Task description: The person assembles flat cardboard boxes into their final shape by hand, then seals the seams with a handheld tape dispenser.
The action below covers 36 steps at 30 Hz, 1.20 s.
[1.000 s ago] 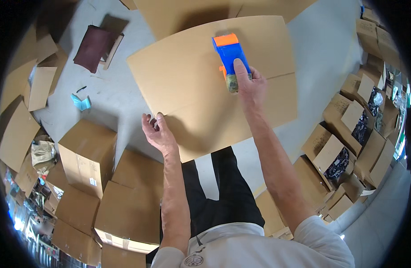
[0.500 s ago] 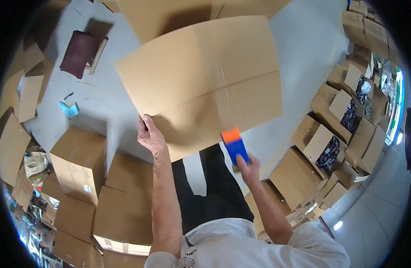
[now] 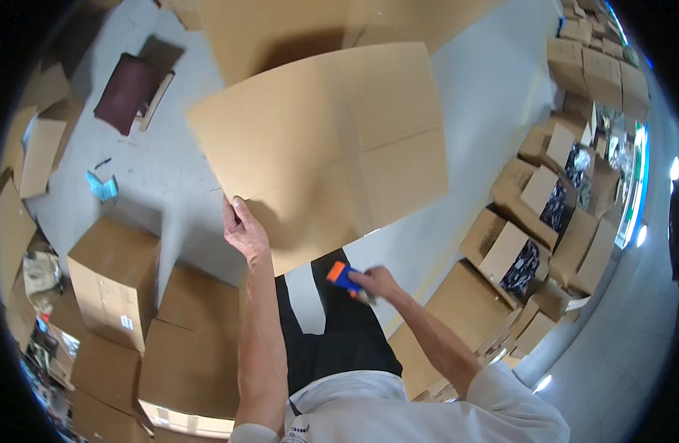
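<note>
A big brown cardboard box fills the upper middle, with a seam and a shiny strip of clear tape across its face. My left hand pinches the box at its near left edge, thumb on top. In my right hand is a blue and orange tape dispenser, held just short of the box's near edge, above my thigh. It does not touch the box. My fingers partly cover the dispenser's handle end.
Another large carton lies beyond the box. Closed cartons are stacked at left, and a row of open cartons with dark bundles runs along the right. A maroon-topped stool and a light-blue item rest on the floor.
My right hand has swung left toward my body, turning the tape dispenser so its orange end points left. My left hand keeps its hold on the box edge. The whole view has shifted slightly.
</note>
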Motion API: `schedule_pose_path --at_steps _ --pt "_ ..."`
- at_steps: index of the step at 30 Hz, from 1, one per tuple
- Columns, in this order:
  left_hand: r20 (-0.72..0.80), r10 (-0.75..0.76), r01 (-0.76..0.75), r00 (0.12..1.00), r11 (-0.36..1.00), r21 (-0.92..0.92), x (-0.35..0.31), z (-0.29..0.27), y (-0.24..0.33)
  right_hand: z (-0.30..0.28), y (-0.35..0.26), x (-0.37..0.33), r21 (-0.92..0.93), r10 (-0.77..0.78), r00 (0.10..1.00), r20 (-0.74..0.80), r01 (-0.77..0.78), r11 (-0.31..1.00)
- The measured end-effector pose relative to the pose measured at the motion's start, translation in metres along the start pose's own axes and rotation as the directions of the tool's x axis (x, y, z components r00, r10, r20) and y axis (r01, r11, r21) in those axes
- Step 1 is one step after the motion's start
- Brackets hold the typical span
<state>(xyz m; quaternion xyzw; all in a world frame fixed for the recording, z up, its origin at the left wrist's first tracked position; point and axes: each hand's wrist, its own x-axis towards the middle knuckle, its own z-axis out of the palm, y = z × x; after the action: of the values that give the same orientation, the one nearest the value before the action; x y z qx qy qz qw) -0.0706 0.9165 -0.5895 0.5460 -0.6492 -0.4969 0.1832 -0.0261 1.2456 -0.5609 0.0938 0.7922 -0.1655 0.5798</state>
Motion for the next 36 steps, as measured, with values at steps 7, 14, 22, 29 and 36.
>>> schedule_pose_path --at_steps 7,14,22,29,36 --pt "0.038 -0.043 0.045 0.998 0.998 -0.042 -0.004 0.005 0.001 -0.151 -0.147 -0.044 -0.114 -0.661 0.538 -0.523 0.724 0.680" --pt "-0.039 -0.020 0.023 0.999 0.997 0.070 -0.002 0.025 0.012 -0.203 -0.234 0.093 0.058 -0.733 0.596 -0.329 0.787 0.614" --pt "-0.207 0.367 -0.226 0.907 0.838 0.497 -0.015 0.016 0.020 -0.231 -0.232 0.092 -0.154 -0.837 0.538 0.101 0.840 0.521" --pt "0.494 -0.359 0.607 0.792 0.551 -0.573 -0.058 0.075 0.071 -0.238 -0.234 0.090 -0.072 -0.855 0.499 0.143 0.867 0.494" --pt "0.245 -0.279 0.370 0.929 0.635 -0.678 -0.044 0.042 0.058 -0.233 -0.263 0.071 -0.260 -0.877 0.364 0.315 0.921 0.289"
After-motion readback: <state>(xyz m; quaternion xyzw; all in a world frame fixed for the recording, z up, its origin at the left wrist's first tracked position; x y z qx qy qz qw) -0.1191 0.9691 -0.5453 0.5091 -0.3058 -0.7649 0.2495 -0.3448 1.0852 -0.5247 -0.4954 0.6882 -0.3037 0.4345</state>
